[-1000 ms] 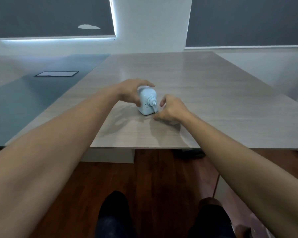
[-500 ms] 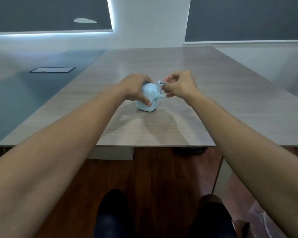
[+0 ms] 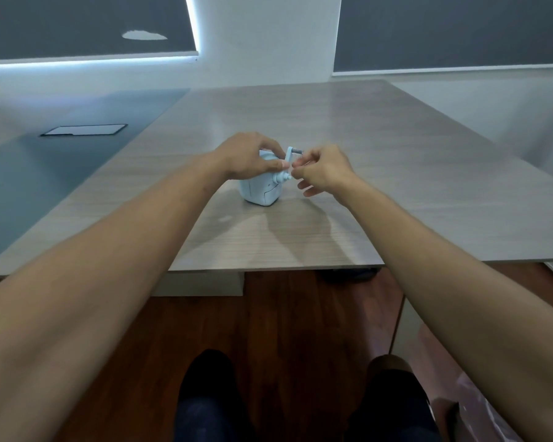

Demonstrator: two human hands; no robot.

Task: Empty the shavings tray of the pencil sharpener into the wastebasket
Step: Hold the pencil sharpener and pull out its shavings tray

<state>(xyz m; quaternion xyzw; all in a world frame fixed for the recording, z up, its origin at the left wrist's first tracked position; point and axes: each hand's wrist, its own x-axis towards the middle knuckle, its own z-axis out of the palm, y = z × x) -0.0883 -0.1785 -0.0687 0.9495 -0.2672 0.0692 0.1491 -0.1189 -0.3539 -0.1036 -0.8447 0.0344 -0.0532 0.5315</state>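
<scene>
Grey wood-grain table (image 3: 396, 186), mid-frame: left hand (image 3: 249, 156) clamps the pale-blue plastic pencil sharpener (image 3: 259, 191); right hand (image 3: 321, 169) pinches its crank (image 3: 288, 157). Tugging could tip it, spilling shavings.

The pencil sharpener (image 3: 260, 190) is showing pale blue, its crank (image 3: 288, 161) ending in a grey knob. The bench (image 3: 396, 173) is showing grey woodgrain streaks; at six o'clock, the floor (image 3: 288, 320) is showing reddish-brown.

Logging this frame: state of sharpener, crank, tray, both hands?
pencil sharpener: upright on table
crank: pointing up
shavings tray: closed as far as visible
left hand: gripping sharpener top
right hand: fingertips pinched by the crank; contact unclear
</scene>
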